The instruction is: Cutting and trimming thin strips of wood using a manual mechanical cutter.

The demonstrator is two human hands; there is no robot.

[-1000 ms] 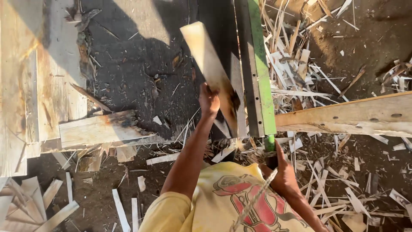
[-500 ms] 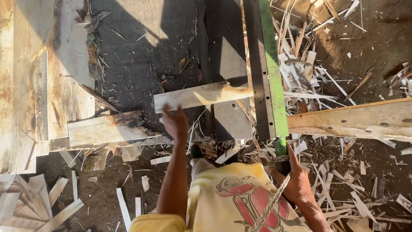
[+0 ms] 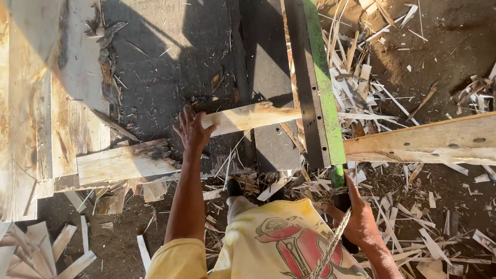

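Note:
My left hand (image 3: 194,132) lies flat with its fingers spread on the left end of a pale wooden slat (image 3: 253,117). The slat lies across the dark work surface (image 3: 170,77) and reaches under the long green-edged metal blade (image 3: 320,82). My right hand (image 3: 359,222) is closed around the dark handle (image 3: 338,194) at the near end of that blade, low at the right. A twisted rope (image 3: 330,248) runs up to that hand over my yellow shirt.
Stacked pale boards (image 3: 46,103) lie at the left, with a short plank (image 3: 121,163) beside my left wrist. A thick timber beam (image 3: 429,139) juts in from the right. Wood offcuts and splinters (image 3: 423,206) cover the dirt floor.
The slat, held upright a second ago, has been swung down and laid flat across the dark surface under the blade. My left hand opened onto it. My right hand stayed on the handle.

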